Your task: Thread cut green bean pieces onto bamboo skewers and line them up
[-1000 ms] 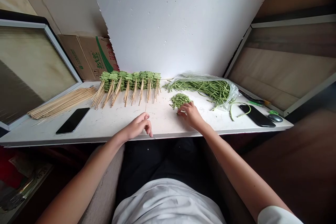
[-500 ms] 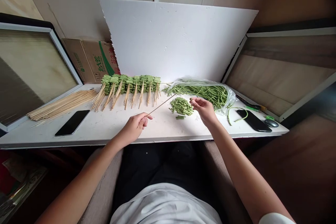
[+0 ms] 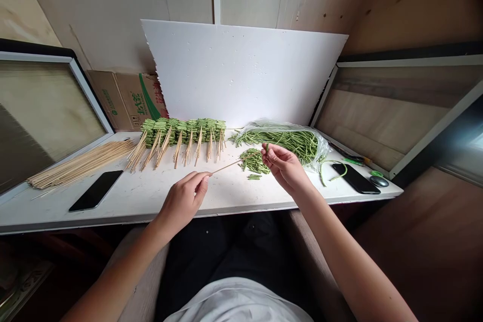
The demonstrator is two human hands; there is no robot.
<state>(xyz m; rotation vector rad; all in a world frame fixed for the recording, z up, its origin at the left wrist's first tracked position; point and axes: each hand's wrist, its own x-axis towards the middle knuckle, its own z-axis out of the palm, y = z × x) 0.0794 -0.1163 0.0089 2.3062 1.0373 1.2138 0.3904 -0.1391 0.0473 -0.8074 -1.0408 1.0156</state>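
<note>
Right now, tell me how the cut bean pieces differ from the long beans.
The cut bean pieces are short; the long beans are uncut-looking strands, many curved. The cut bean pieces lie bare on the tabletop, while the long beans are mostly in a clear plastic bag. The cut bean pieces form a smaller heap than the long beans. Both are green.

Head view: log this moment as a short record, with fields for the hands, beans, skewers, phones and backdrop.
left hand: holds a bamboo skewer pointing rightward
right hand: pinches a green bean piece
cut bean pile: beside the right hand
long beans: partly inside a clear plastic bag, back right
skewered beans: stacked row, back left
loose skewers: heaped, far left
phones: left phone and right phone
backdrop: white foam board, cardboard box
</note>
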